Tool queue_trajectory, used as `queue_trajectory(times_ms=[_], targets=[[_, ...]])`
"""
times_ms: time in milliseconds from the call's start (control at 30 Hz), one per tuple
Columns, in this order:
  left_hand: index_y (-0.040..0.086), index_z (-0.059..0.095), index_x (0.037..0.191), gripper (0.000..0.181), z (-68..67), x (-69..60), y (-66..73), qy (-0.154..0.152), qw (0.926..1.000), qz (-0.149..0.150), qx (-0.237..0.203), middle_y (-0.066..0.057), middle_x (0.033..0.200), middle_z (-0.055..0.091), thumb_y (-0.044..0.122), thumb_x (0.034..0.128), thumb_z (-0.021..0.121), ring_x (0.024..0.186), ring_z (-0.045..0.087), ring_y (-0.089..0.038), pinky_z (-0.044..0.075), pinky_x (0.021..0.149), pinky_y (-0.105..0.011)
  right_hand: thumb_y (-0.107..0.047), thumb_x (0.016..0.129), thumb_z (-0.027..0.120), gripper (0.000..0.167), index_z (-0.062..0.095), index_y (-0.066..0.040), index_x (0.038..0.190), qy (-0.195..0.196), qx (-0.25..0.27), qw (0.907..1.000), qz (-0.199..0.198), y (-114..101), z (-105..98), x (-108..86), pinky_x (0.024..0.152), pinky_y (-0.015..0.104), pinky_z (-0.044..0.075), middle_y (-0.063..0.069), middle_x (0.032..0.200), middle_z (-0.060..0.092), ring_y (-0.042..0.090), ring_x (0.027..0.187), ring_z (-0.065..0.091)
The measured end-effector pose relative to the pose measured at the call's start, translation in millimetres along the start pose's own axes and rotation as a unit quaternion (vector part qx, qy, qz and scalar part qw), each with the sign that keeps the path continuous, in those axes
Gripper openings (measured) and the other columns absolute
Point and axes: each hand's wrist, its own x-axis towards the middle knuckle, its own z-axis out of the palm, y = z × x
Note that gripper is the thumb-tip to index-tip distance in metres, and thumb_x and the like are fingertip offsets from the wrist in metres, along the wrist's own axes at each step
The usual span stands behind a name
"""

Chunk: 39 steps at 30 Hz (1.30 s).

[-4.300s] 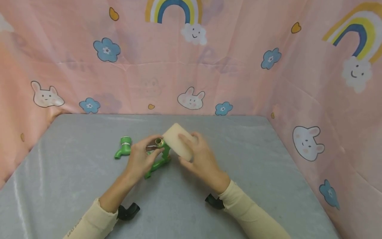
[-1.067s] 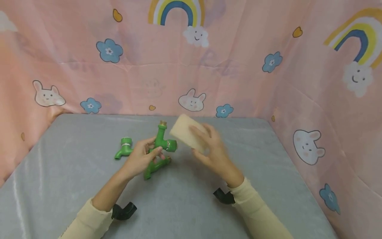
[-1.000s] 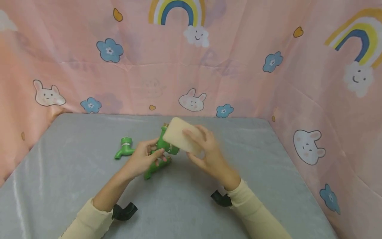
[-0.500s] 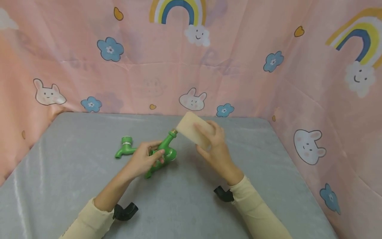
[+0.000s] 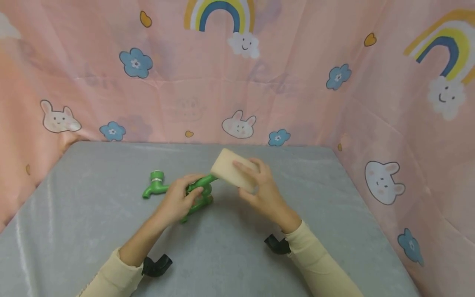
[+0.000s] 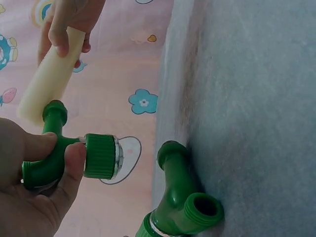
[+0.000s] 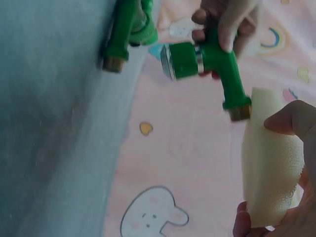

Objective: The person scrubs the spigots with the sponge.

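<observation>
My left hand [image 5: 176, 201] grips a green tap [image 5: 203, 182] between thumb and fingers, raised above the table. In the right wrist view its brass threaded end [image 7: 240, 113] is at the edge of a cream sponge [image 7: 271, 163]; whether they touch I cannot tell. My right hand [image 5: 269, 201] holds that sponge, thumb on one side and fingers on the other. From the head view, the sponge hides the tap's end. Below the held tap a second green tap [image 6: 177, 190] lies on the table, partly covered by my left hand in the head view.
A third green tap [image 5: 156, 184] lies on the grey table [image 5: 222, 255], left of my left hand. Black curved pieces [image 5: 157, 265] show beside both wrists. Pink printed cloth [image 5: 167, 99] hangs behind the table and along its sides.
Over the last half second the held tap has tipped lower, its end passing behind the sponge. The sponge has come left and down. Earlier the tap stood more upright, at other angles.
</observation>
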Motion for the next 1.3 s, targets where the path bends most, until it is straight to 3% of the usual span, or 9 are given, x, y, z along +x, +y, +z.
queue_trajectory(times_ms=[167, 400, 633, 800, 867, 1000, 1067, 1200, 1300], targets=[[0.004, 0.061, 0.136, 0.037, 0.1, 0.5, -1.5, 0.028, 0.9995, 0.011, 0.004, -0.019, 0.122, 0.068, 0.007, 0.0993, 0.063, 0.077, 0.065, -0.026, 0.052, 0.058, -0.023, -0.007, 0.085, 0.073, 0.061, 0.058, -0.018, 0.144, 0.012, 0.037, 0.9988, 0.030, 4.4, -9.7, 0.7, 0.083, 0.048, 0.051, 0.023, 0.145, 0.043, 0.041, 0.125, 0.042], [0.006, 0.068, 0.125, 0.031, 0.6, 0.8, -2.7, 0.071, 0.9959, 0.056, 0.012, -0.015, 0.122, 0.071, 0.006, 0.0938, 0.070, 0.086, 0.064, -0.018, 0.054, 0.067, -0.022, -0.011, 0.088, 0.073, 0.063, 0.053, -0.018, 0.147, -0.020, 0.089, 0.9957, -0.018, -0.8, -3.5, -0.7, 0.084, 0.041, 0.052, 0.020, 0.144, 0.045, 0.036, 0.119, 0.053], [0.002, 0.069, 0.120, 0.029, -4.3, 1.8, -3.0, 0.083, 0.9893, 0.067, -0.100, -0.015, 0.107, 0.072, 0.006, 0.0915, 0.074, 0.071, 0.066, -0.010, 0.059, 0.061, -0.029, -0.011, 0.093, 0.070, 0.062, 0.049, -0.018, 0.151, -0.039, 0.115, 0.9924, 0.020, 4.2, -6.0, -1.2, 0.088, 0.044, 0.049, 0.018, 0.145, 0.047, 0.035, 0.118, 0.052], [0.006, 0.059, 0.131, 0.039, -7.8, 3.4, -3.5, 0.091, 0.9803, 0.042, -0.170, 0.002, 0.060, 0.055, 0.009, 0.0944, 0.071, 0.047, 0.042, -0.004, 0.039, 0.044, -0.023, -0.012, 0.094, 0.068, 0.062, 0.047, -0.016, 0.152, -0.042, 0.118, 0.9916, 0.034, 8.0, -10.3, 0.0, 0.093, 0.046, 0.047, 0.018, 0.147, 0.047, 0.035, 0.123, 0.051], [0.007, 0.054, 0.137, 0.042, -8.9, 4.3, -2.9, 0.086, 0.9781, 0.031, -0.187, 0.007, 0.053, 0.044, 0.010, 0.0971, 0.068, 0.044, 0.032, -0.004, 0.031, 0.041, -0.021, -0.012, 0.093, 0.069, 0.064, 0.046, -0.018, 0.153, -0.030, 0.115, 0.9925, 0.027, 7.5, -10.2, 0.0, 0.093, 0.047, 0.047, 0.017, 0.147, 0.047, 0.035, 0.124, 0.051], [0.009, 0.040, 0.146, 0.046, -7.9, 4.5, -1.7, 0.062, 0.9769, 0.003, -0.205, 0.010, 0.055, 0.042, 0.014, 0.1036, 0.058, 0.045, 0.031, -0.003, 0.029, 0.041, -0.019, -0.012, 0.093, 0.070, 0.072, 0.038, -0.019, 0.157, -0.029, 0.114, 0.9928, -0.017, 2.7, -1.0, -1.8, 0.091, 0.046, 0.049, 0.017, 0.148, 0.044, 0.033, 0.122, 0.050], [0.012, 0.036, 0.147, 0.043, -7.4, 4.4, -1.8, 0.045, 0.9737, -0.016, -0.223, 0.006, 0.061, 0.053, 0.017, 0.1072, 0.050, 0.049, 0.045, -0.003, 0.039, 0.045, -0.019, -0.011, 0.094, 0.070, 0.074, 0.035, -0.018, 0.158, -0.037, 0.113, 0.9923, -0.036, 0.3, 5.4, -3.0, 0.091, 0.045, 0.049, 0.018, 0.148, 0.042, 0.033, 0.122, 0.050], [0.019, 0.041, 0.139, 0.029, -11.7, 5.3, -4.8, 0.015, 0.9564, -0.077, -0.281, -0.001, 0.087, 0.068, 0.026, 0.1113, 0.037, 0.069, 0.063, -0.006, 0.052, 0.059, -0.020, -0.010, 0.095, 0.070, 0.073, 0.034, -0.018, 0.158, -0.048, 0.115, 0.9913, -0.040, -1.0, 12.4, -3.6, 0.092, 0.046, 0.050, 0.019, 0.148, 0.040, 0.033, 0.121, 0.049], [0.023, 0.048, 0.128, 0.024, -17.2, 5.7, -7.5, -0.002, 0.9398, -0.115, -0.322, 0.001, 0.100, 0.066, 0.032, 0.1121, 0.032, 0.077, 0.063, -0.005, 0.052, 0.064, -0.019, -0.009, 0.095, 0.070, 0.072, 0.036, -0.017, 0.157, -0.053, 0.106, 0.9921, -0.041, 0.6, 12.0, -2.4, 0.093, 0.048, 0.051, 0.020, 0.148, 0.040, 0.034, 0.122, 0.050]])
